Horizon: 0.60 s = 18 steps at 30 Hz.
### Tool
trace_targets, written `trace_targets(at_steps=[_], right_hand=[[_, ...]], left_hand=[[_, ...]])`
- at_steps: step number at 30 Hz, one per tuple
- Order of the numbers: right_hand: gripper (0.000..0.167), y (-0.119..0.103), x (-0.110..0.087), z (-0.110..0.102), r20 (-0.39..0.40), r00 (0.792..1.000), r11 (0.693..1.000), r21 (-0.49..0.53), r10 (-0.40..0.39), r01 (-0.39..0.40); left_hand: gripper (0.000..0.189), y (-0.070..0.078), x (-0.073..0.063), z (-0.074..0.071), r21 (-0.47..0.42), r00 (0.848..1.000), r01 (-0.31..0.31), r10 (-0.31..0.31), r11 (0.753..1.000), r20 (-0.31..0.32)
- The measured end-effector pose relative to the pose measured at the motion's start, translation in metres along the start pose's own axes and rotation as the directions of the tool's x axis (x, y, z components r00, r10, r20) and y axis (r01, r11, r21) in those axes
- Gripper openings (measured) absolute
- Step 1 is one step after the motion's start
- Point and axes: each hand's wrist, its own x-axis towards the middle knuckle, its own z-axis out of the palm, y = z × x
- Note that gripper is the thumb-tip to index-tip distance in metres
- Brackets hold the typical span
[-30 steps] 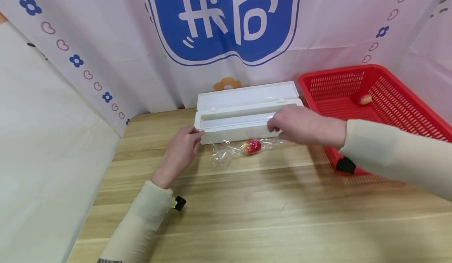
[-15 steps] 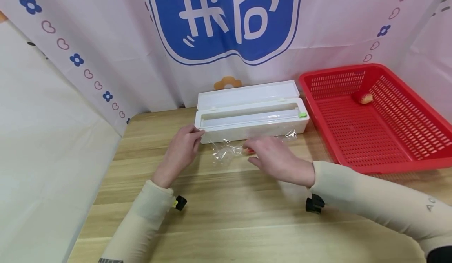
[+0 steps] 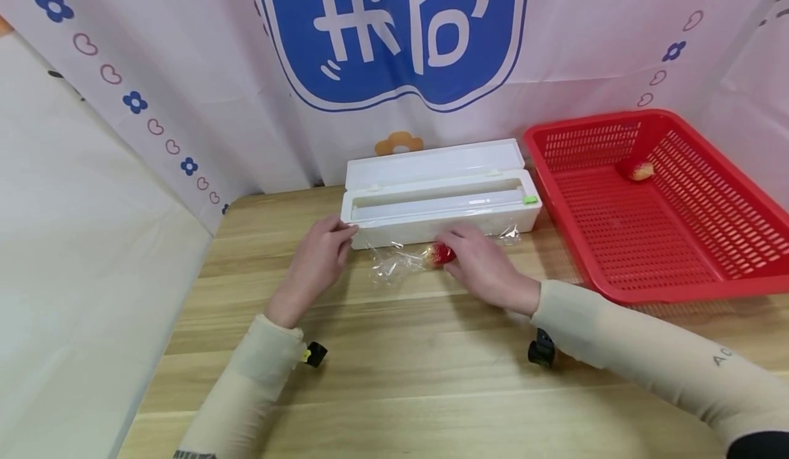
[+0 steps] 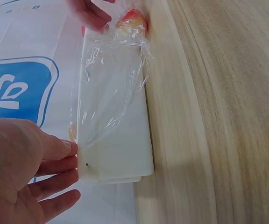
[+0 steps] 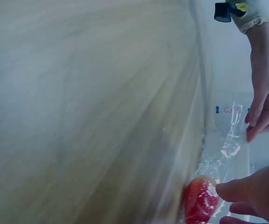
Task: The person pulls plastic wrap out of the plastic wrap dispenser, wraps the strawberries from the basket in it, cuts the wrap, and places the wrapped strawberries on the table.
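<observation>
A small red-and-yellow fruit (image 3: 438,255) lies under clear cling film (image 4: 111,86) along the front of a long white cling film box (image 3: 385,234). At the box's front left corner, my left hand (image 3: 316,260) pinches the film's edge, its other fingers against the box end. My right hand (image 3: 483,267) is at the fruit's right side, with the thumb stretched out over the wrapped fruit (image 5: 201,199) in the right wrist view and its fingers apart from the thumb. The box's lid (image 3: 434,164) stands open, showing the film roll (image 3: 437,205) inside.
A red plastic basket (image 3: 666,240) stands to the right of the box, with another red-and-yellow fruit (image 3: 643,171) in its far corner. A green tab (image 3: 530,200) sits at the box's right end. Behind the wooden table (image 3: 382,356) hangs a printed white cloth (image 3: 283,144).
My right hand has moved left from the box's right end, passed over the fruit, then shifted slightly right beside it. My left hand has stayed at the corner.
</observation>
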Motion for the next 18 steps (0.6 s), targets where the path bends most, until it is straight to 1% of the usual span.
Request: trace_targets(at_steps=[4,7,11,15,18], right_hand=[[0.053,0.007,-0.001,0.003,0.009,1.0,1.0,0.005,-0.006,0.006],[0.055,0.008,-0.001,0.006,0.025,1.0,1.0,0.003,-0.009,0.009],[0.05,0.009,-0.001,0.009,0.062,0.998,1.0,0.0,-0.003,0.003],[0.042,0.008,-0.001,0.012,0.104,0.995,1.0,0.006,-0.001,0.001],[0.033,0.007,-0.002,0.014,0.12,0.993,1.0,0.009,-0.008,0.007]], left_hand=[[0.029,0.0,0.0,0.002,-0.014,1.0,0.0,0.0,1.0,-0.016],[0.029,0.0,0.0,0.002,-0.015,1.0,-0.001,0.0,1.0,-0.016],[0.03,-0.001,-0.001,0.001,-0.047,1.0,0.0,0.0,0.999,-0.011],[0.029,-0.004,-0.002,-0.001,-0.112,1.0,0.002,-0.003,0.994,-0.017],[0.029,-0.007,-0.001,-0.004,-0.147,1.0,0.012,-0.012,0.989,-0.003]])
